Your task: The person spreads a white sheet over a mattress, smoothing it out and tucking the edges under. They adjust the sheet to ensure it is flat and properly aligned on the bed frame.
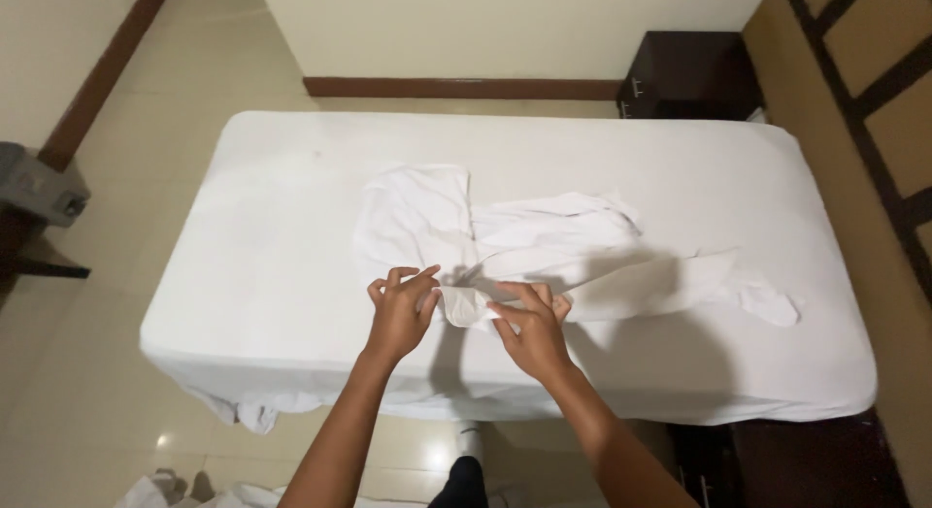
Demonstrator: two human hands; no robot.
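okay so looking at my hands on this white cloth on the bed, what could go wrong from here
Both hands, left and right, pinch only one small corner of the white cloth, so that grip might slip. The rest lies crumpled, so lifting could drag creases along. The bed sheet is also white, so you might pinch it too.

garment (544, 241): plain white | mattress (291, 236): white | nightstand (689, 76): dark brown

- White garment (544, 241), frame centre: thin matt cloth, creased.
- Bed sheet (291, 275): matt white cloth, mostly smooth.
- Floor tiles (58, 392), lower left: glossy, reflective.
- Nightstand (689, 76), upper right: dark wood, metal handles.
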